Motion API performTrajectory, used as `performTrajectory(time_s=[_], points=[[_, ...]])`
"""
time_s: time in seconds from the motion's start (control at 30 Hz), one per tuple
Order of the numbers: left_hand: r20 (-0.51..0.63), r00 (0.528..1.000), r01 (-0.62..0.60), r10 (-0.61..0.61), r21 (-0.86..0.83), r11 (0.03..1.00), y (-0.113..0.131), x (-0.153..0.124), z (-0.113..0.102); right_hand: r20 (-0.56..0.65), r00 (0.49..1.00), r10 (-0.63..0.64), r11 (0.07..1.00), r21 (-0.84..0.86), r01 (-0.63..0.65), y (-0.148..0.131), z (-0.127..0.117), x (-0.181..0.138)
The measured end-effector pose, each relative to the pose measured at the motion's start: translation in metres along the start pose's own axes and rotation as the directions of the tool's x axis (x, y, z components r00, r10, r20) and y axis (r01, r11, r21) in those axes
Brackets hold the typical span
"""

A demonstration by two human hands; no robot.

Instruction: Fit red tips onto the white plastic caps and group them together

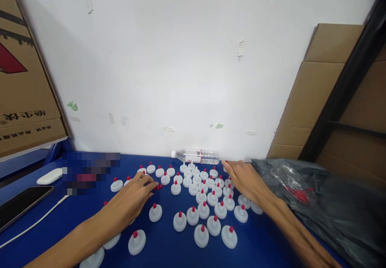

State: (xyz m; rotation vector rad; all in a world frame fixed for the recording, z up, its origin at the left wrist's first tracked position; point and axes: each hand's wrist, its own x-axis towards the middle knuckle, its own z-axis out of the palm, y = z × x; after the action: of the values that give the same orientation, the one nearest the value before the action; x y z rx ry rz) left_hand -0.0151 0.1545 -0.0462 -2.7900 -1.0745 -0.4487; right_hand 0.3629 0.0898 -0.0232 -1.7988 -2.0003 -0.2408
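Observation:
Several white round caps with red tips [202, 197] lie spread over a blue table [169, 248]. My left hand [134, 197] rests palm down among the caps on the left, its fingers curled over small red pieces [158, 187] at the fingertips. My right hand [245, 179] lies palm down on the right edge of the cap cluster, fingers stretched toward the wall and touching caps there. Whether either hand grips a cap is hidden beneath the palms.
A clear water bottle [197, 156] lies on its side against the white wall. A dark plastic bag [319, 195] with red pieces inside sits on the right. A phone [21, 203], a white cable and a white charger [50, 176] lie at left. Cardboard boxes stand on both sides.

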Motion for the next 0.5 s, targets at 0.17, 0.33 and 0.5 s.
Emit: performTrajectory(time_s=[0.17, 0.33, 0.5], points=[[-0.015, 1.000, -0.025, 0.025, 0.027, 0.999, -0.003, -0.002, 0.008, 0.073, 0.997, -0.003, 1.000, 0.020, 0.002, 0.002, 0.003, 0.000], [-0.009, 1.000, -0.008, 0.008, 0.007, 1.000, -0.004, -0.003, 0.014, 0.105, 0.994, -0.005, 1.000, 0.027, 0.002, 0.001, 0.003, -0.002], [0.009, 1.000, -0.004, 0.004, -0.028, 1.000, -0.004, -0.002, 0.010, 0.091, 0.996, -0.012, 1.000, 0.030, 0.009, 0.002, 0.003, -0.002]])
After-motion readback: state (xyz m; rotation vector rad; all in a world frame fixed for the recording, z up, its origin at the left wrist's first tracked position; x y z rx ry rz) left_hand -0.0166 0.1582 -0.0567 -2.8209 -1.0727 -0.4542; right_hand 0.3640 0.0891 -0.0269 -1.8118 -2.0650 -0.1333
